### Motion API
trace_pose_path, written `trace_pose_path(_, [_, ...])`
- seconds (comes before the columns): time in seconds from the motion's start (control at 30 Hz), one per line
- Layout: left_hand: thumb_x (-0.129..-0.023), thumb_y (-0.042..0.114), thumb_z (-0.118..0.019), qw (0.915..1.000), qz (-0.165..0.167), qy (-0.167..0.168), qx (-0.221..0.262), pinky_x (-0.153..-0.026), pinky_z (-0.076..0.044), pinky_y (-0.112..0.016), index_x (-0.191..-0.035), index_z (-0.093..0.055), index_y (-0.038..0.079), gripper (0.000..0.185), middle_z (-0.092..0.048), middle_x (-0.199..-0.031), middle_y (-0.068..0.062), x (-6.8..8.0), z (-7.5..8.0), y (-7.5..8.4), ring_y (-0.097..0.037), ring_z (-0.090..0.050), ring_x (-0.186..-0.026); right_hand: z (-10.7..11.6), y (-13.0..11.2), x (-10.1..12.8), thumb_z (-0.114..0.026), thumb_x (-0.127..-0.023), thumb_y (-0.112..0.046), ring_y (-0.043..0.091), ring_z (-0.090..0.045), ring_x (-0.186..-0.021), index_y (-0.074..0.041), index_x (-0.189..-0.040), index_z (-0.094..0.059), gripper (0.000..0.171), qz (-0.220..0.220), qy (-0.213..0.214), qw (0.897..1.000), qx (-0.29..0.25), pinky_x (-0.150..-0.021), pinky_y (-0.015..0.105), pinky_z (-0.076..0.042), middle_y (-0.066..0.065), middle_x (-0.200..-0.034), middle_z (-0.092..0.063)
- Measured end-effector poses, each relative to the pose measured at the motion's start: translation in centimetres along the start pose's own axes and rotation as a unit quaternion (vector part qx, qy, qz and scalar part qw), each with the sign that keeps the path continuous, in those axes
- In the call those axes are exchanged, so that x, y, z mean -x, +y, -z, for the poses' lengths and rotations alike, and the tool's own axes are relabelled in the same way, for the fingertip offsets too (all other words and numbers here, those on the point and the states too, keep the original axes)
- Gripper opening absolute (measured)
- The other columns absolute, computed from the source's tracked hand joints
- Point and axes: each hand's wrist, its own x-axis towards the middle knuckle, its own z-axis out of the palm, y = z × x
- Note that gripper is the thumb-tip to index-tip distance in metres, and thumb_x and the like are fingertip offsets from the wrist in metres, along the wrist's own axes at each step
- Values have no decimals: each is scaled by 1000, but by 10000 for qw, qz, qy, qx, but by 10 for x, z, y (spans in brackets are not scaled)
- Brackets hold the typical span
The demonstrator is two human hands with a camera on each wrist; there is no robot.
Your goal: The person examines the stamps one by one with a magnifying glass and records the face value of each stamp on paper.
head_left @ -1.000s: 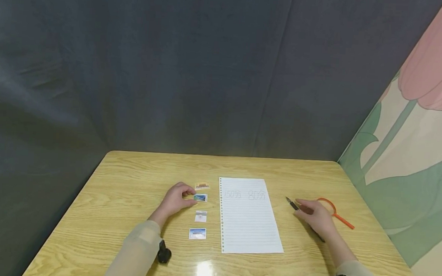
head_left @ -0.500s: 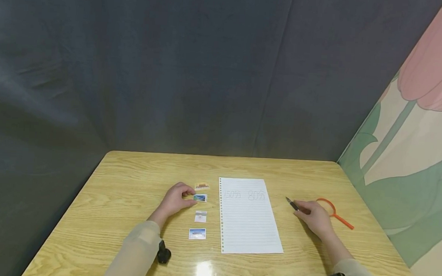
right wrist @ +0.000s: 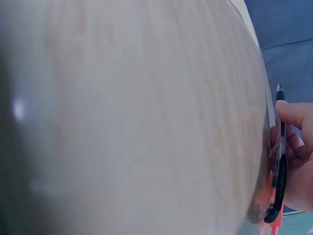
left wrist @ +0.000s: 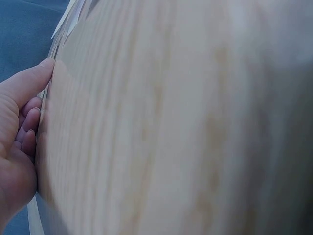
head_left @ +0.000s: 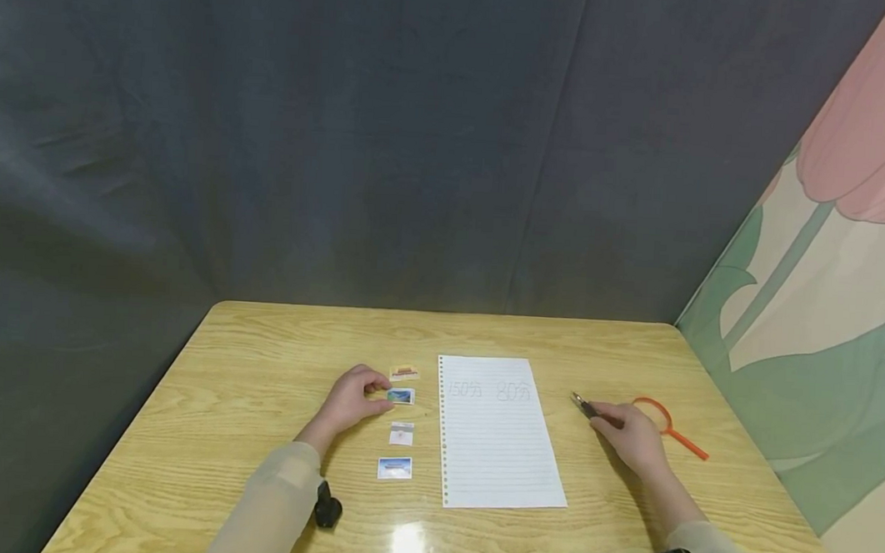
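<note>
Yellow wood grain runs across the glossy table (head_left: 257, 367), which fills the lower middle of the head view and carries a white glare spot near its front edge. Behind it I see a dark grey cloth backdrop (head_left: 345, 138) in soft folds, and at the right of the frame a wall panel (head_left: 841, 272) painted with a pink tulip and green leaves.

At the centre lies a lined sheet of paper (head_left: 497, 446), punched along its left edge, with faint writing at the top. Left of it four small stamps sit in a column; the second one, a blue stamp (head_left: 401, 396), has my left hand (head_left: 349, 401) beside it, thumb and curled forefinger touching its left edge. I cannot tell whether that grip actually pinches it.

My right hand (head_left: 633, 437) rests on the table right of the sheet, fingers closed around a slim dark pen (head_left: 584, 406) whose tip points toward the upper left. Just behind it lies an orange-rimmed magnifying glass (head_left: 670, 430).
</note>
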Motion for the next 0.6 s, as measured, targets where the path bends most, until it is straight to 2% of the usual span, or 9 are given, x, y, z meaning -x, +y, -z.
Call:
trace_pose_path(0.2, [-78, 13, -86, 10000, 14, 25, -46, -79, -51, -35, -97, -74, 9, 23, -59, -92, 1, -1, -1, 0, -15, -54, -84, 0, 0, -3, -67, -95, -10, 18, -57, -81, -7, -132, -64, 37, -161, -72, 9988, -457, -70, 33, -50, 6, -92, -65])
trace_pose_path(0.33, [-78, 13, -85, 10000, 39, 13, -45, -79, -51, -35, -97, -74, 9, 22, -60, -93, 1, -1, -1, 1, -15, -55, -84, 2, -5, -3, -61, -99, -11, 14, -59, -78, -8, -133, -63, 34, -117, -172, 9936, -1114, -64, 26, -52, 12, -101, -66])
trace_pose_path(0.43, [-78, 12, -85, 10000, 58, -11, -64, -79, -51, -35, -98, -74, 10, 23, -60, -93, 1, 0, 0, 1, -15, -55, -85, 2, -10, -3, -56, -102, -9, 16, -63, -78, -1, -132, -62, 32, -65, -319, 9829, -1811, -61, 26, -54, 22, -105, -64])
trace_pose_path(0.5, [-78, 12, -86, 9999, 38, -16, -101, -79, -51, -35, -98, -74, 10, 23, -60, -93, 1, 0, 0, 0, -15, -55, -85, 1, -12, -4, -54, -103, -9, 17, -66, -81, 3, -131, -60, 32, -31, -433, 9732, -2256, -65, 25, -56, 26, -108, -63])
trace_pose_path(0.6, [-78, 13, -86, 9999, 70, -37, -103, -79, -51, -34, -98, -74, 10, 23, -59, -93, 2, 0, 0, 0, -14, -54, -85, -1, -13, -5, -54, -103, -11, 17, -68, -84, 7, -133, -57, 35, -117, -604, 9558, -2876, -69, 25, -57, 25, -110, -62])
